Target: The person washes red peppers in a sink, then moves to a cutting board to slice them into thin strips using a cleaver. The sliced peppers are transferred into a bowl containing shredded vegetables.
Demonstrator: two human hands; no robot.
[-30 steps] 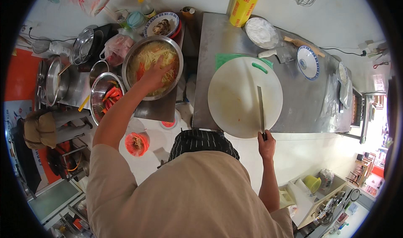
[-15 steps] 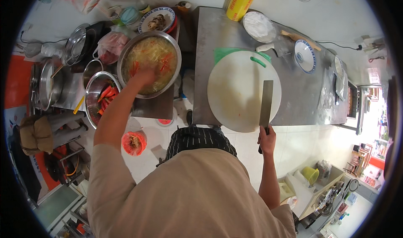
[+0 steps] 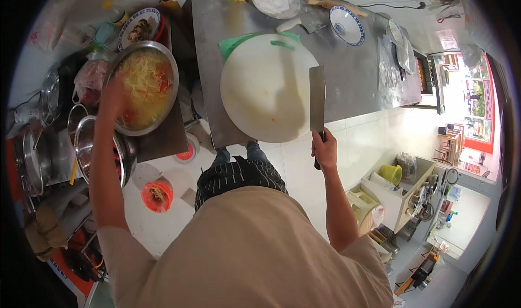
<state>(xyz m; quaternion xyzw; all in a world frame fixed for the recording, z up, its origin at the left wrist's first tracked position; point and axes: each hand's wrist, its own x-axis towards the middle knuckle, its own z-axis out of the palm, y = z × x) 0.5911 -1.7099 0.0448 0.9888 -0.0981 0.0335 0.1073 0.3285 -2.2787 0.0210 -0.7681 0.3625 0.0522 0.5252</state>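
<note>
My right hand (image 3: 324,150) is wrapped round the dark handle of a cleaver (image 3: 317,97). Its broad blade points away from me, over the right edge of a round white cutting board (image 3: 260,99). On the left, my left hand (image 3: 114,97) is at the left side of a steel basin (image 3: 175,82). Motion smears its fingers, so their pose is unclear. Pale and red vegetable shreds (image 3: 145,80) sit in liquid in that basin. Below my left forearm, partly covered by it, stands a steel bowl (image 3: 82,145) with red peppers.
Beyond the board are a small cleaver (image 3: 312,23), a plate of white powder (image 3: 275,1) and a blue-rimmed bowl (image 3: 346,25). A gap separates the steel table (image 3: 209,99) from the left counter. A red basket (image 3: 157,195) stands on the floor.
My left hand has moved from the middle of the basin to its left side. My right hand keeps hold of the cleaver. The whole view has swung to the right.
</note>
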